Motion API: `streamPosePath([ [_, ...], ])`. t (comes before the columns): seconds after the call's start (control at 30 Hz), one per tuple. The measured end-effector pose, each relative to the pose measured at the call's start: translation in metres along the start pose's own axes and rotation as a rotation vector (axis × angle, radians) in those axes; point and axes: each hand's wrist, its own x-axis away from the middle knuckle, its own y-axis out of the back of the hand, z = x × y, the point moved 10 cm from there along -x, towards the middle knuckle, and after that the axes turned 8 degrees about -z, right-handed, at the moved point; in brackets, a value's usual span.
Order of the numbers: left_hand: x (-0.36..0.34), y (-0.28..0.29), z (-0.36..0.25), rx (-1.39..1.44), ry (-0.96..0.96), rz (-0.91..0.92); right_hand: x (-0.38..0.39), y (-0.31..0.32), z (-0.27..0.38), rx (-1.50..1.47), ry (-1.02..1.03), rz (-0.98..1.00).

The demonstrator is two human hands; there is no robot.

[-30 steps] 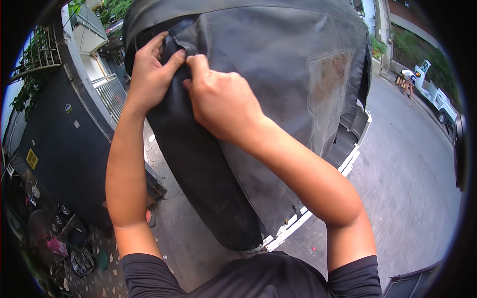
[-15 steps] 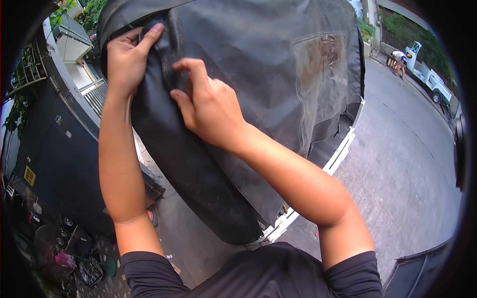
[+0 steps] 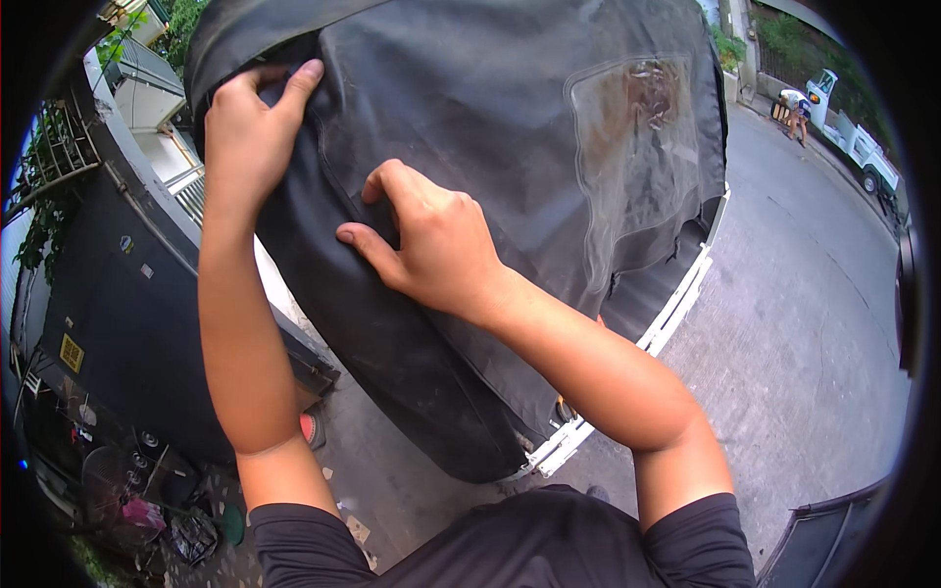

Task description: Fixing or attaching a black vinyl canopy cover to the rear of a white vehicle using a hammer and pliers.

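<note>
A large black vinyl cover [image 3: 461,118] fills the middle of the head view, with a wrinkled clear window [image 3: 627,167] at its right and a white frame rail [image 3: 671,304] along its lower right. My left hand [image 3: 253,127] grips the cover's edge at the upper left, thumb on the outside, fingertips hidden behind the folded edge. My right hand [image 3: 426,240] is at the long seam of the cover's side flap [image 3: 372,372], below and right of my left hand, fingers bent and apart, holding nothing.
A dark gate [image 3: 108,323] with assorted clutter [image 3: 137,500] lies on the left, near a building. On the street [image 3: 794,294] at right, a person [image 3: 794,113] bends beside a small white vehicle [image 3: 853,147]. A dark panel [image 3: 814,539] stands at the lower right.
My right hand has let go near the folded edge, opened and moved down along the seam. My left hand still holds the edge, shifted left in view along with the cover.
</note>
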Motion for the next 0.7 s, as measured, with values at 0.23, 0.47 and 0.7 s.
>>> streamPosePath([
  [0.23, 0.018, 0.02, -0.009, 0.125, -0.242, -0.378, 0.036, -0.002, -0.003, -0.005, 0.013, 0.052],
  [0.47, 0.074, 0.087, -0.032, 0.042, -0.511, -0.451, 0.268, 0.075, -0.04, -0.015, -0.247, 0.186],
  [0.7, 0.456, 0.035, -0.022, 0.182, 0.335, 0.515, 0.382, 0.073, -0.08, 0.488, -0.54, 0.815],
])
